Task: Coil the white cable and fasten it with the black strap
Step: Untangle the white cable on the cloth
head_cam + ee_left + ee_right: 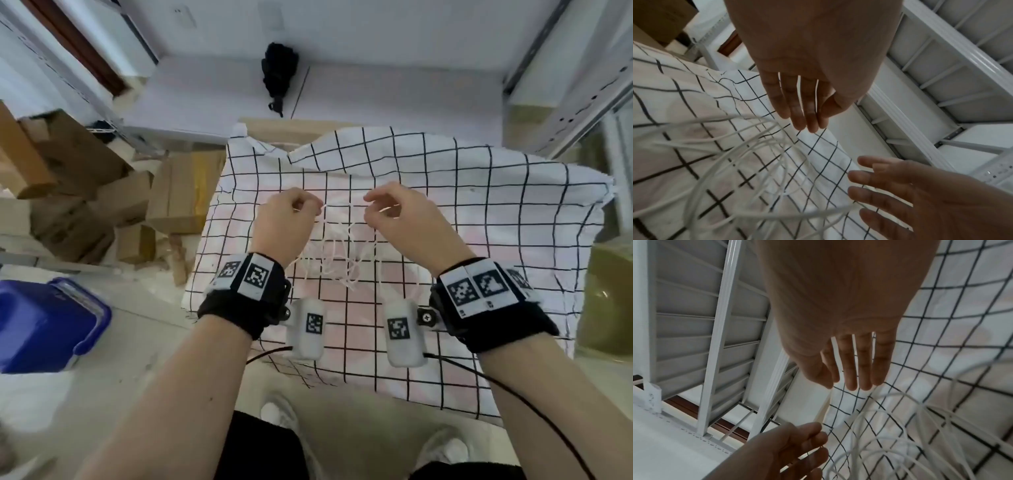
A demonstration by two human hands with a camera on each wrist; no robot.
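A thin white cable (337, 255) hangs in several loose loops between my two raised hands, above a checked cloth (479, 212). My left hand (313, 209) pinches one strand at its fingertips. About a hand's width to the right, my right hand (371, 202) pinches another strand. In the left wrist view the left hand (812, 123) points down with thumb against fingers, the cable loops (731, 162) are blurred below, and a strand reaches the right hand (869, 193). The right wrist view shows the right hand (849, 384) above the loops (900, 431). I see no black strap.
The cloth covers a table whose near edge (376, 387) is close to my legs. Cardboard boxes (85, 192) are piled at the left and a blue bin (44, 325) stands on the floor. A black object (279, 75) lies on a white surface behind, by white metal shelving (931, 81).
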